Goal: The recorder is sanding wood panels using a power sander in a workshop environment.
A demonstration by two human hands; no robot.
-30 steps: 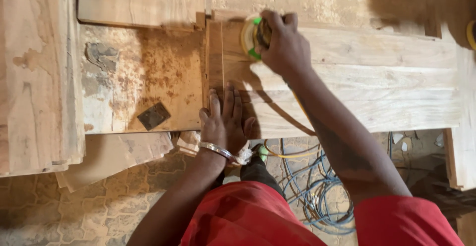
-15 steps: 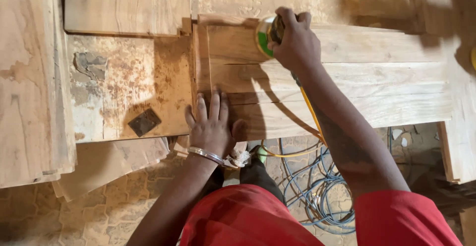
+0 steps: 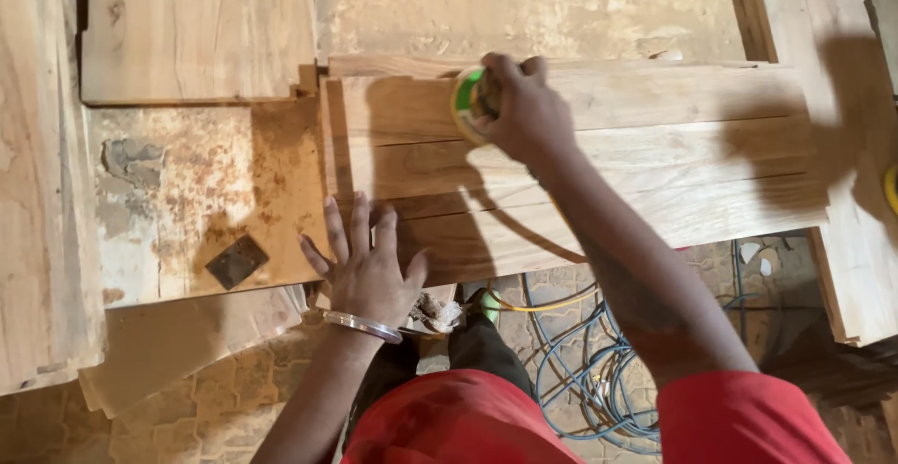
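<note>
- On the surface [image 3: 215, 183] before us, our right hand [image 3: 524, 113] is clenched around a green and yellow sander [image 3: 470, 104], its disc pressed onto the far plank near the left end.
- We see the sander's disc edge-on, tipped toward the left; how its body runs under our fingers we cannot tell.
- We lay our left hand [image 3: 367, 272] flat, fingers spread and grasping nothing, on the near edge of the stacked wooden planks [image 3: 655, 160]; a metal bangle [image 3: 363, 326] circles that wrist.
- We note that the planks' long axis runs left to right, and their left ends butt against a sawdust-stained board.
- We find a small dark square of sandpaper [image 3: 236, 261] on that stained board, well apart from the sander.
- We see another pale board [image 3: 196, 29] at the far left, beyond the stained one.
- We look down past the planks at coiled blue and yellow cables [image 3: 599, 370] on a patterned paved floor [image 3: 187, 417], beside our red shorts [image 3: 458, 422].
</note>
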